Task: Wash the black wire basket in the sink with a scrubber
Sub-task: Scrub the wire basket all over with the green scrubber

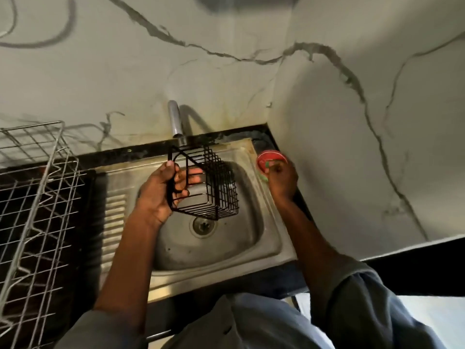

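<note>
My left hand (161, 190) grips the rim of the black wire basket (211, 187) and holds it tilted above the steel sink (266, 222), just below the tap (176, 122). My right hand (283, 180) reaches into a red round tub (268, 157) at the sink's back right corner. Its fingers are curled around something green, probably the scrubber (263, 177), which is mostly hidden by the hand.
A white wire dish rack (37, 192) stands on the dark counter to the left of the sink's ribbed drainboard (115, 217). Marbled walls (352, 122) close in behind and on the right. The drain (203, 225) sits in the middle of the basin.
</note>
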Available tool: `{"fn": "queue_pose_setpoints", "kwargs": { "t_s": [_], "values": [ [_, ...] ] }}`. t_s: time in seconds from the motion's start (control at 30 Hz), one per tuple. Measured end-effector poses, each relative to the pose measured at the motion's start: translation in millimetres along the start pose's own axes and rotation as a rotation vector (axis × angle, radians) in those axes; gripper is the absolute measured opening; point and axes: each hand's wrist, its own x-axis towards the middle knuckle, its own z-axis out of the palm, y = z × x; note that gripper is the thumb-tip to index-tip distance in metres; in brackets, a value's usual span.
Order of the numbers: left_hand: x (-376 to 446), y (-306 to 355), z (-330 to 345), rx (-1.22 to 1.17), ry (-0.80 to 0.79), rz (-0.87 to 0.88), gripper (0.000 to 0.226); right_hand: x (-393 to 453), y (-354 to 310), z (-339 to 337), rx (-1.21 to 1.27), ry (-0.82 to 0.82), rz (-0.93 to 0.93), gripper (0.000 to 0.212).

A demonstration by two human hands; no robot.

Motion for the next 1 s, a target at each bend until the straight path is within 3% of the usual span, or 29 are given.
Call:
{"fn": "queue_pose_setpoints", "kwargs": {
  "t_s": [0.07, 0.23, 0.4, 0.53, 0.7, 0.83, 1.0],
  "values": [
    [2, -9, 13, 0.071, 0.045, 0.009, 0.057, 20, -4, -14, -0.220, 0.049, -0.033, 0.029],
    [9, -29, 24, 0.074, 0.104, -0.047, 0.035, 58, 0, -1, -0.634, -0.049, -0.101, 0.032],
    [23, -32, 27, 0.054, 0.096, -0.086, 0.032, 66, 6, 16, -0.616, -0.139, -0.124, 0.037],
    [30, -27, 29, 0.044, 0.092, -0.095, 0.031, 79, 10, 18, -0.692, -0.036, -0.146, 0.030],
    [37, -27, 29, 0.022, 0.092, -0.109, 0.030, 92, 5, 21, -0.717, -0.234, -0.173, 0.046],
    [40, -30, 25, 0.031, 0.088, -0.123, 0.028, 95, -7, 25, -0.670, -0.175, -0.124, 0.047],
    [42, -33, 20, 0.037, 0.105, -0.149, 0.028, 93, 3, 34, -0.660, -0.247, -0.136, 0.052]
  ]
}}
